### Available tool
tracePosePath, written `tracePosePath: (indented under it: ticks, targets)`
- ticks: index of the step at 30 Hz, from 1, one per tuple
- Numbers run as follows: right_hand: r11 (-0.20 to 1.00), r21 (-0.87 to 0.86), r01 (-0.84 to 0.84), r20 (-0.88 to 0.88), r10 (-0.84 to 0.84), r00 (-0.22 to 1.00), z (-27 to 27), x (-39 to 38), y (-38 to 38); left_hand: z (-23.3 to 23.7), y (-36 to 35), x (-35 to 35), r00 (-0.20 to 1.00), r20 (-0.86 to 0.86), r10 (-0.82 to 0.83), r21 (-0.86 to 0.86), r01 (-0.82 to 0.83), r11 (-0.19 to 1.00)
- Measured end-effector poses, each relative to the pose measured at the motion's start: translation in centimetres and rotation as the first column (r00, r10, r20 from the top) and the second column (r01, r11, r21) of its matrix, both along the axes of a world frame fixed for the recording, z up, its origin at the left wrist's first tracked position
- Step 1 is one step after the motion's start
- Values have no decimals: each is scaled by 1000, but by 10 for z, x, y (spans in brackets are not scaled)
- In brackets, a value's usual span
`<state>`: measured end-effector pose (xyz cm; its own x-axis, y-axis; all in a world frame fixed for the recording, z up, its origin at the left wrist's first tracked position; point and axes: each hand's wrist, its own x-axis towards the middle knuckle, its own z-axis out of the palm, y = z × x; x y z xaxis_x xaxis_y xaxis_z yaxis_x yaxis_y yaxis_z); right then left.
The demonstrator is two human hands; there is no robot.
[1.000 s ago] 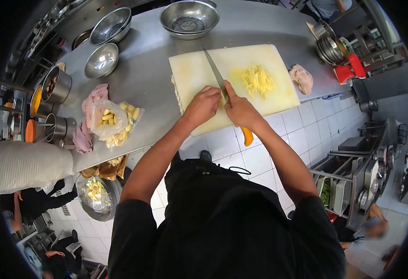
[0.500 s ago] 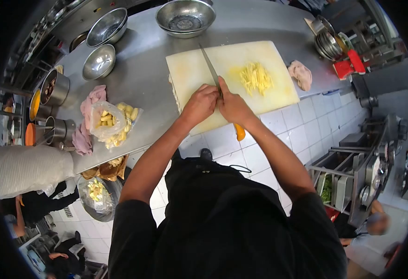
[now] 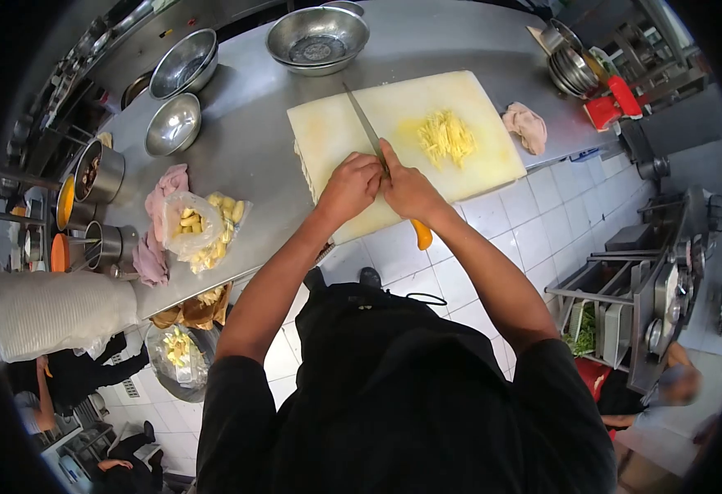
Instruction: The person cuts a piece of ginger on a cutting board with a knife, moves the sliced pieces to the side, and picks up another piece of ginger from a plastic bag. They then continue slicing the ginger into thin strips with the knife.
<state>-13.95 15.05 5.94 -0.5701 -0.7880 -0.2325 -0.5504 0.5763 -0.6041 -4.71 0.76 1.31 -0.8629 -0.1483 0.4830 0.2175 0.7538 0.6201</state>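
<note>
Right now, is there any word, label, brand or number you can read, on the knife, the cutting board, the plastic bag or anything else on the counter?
No text in this view can be read.
knife: no marking shows on the blade or the orange handle.
cutting board: plain, no print.
plastic bag: clear, no label visible.
red object at the counter's far right: any marking is too small and blurred to read.

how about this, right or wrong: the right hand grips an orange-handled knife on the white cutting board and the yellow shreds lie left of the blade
Wrong in one respect: the head view shows the yellow shreds right of the blade, not left. The right hand does grip the orange-handled knife on the white cutting board.
</note>
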Motion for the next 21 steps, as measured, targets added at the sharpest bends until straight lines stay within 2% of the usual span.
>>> tracePosePath:
  ticks: [3, 6, 7, 9, 12, 15, 18, 21]
  targets:
    - [998, 55, 7, 48, -10, 999, 9, -1, 1, 8, -8, -1, 998, 49, -29, -37, 31, 999]
    - [999, 51, 2, 94, -7, 996, 17, 1, 3, 20, -17, 4, 1000, 2, -9, -5, 9, 1000]
    - [1000, 26, 12, 89, -14, 996, 13, 1, 4, 23, -21, 6, 998, 57, -2, -21, 3, 1000]
    - [999, -23, 25, 76, -23, 997, 6, 1, 4, 24, -24, 8, 995, 75, -59, -58, 63, 996]
    - [999, 12, 31, 85, -32, 996, 5, 0, 2, 16, -24, 5, 988, 106, -112, -138, 126, 982]
    - [999, 41, 30, 68, -33, 997, 10, 2, 2, 6, -21, 7, 982, 141, -126, -191, 152, 970]
    - [1000, -11, 5, -35, -6, 999, 7, 4, 2, 3, -18, 8, 981, 156, -119, -208, 150, 966]
    - [989, 151, 0, 58, -9, 998, 33, 5, 0, 6, -19, 8, 975, 178, -133, -227, 172, 959]
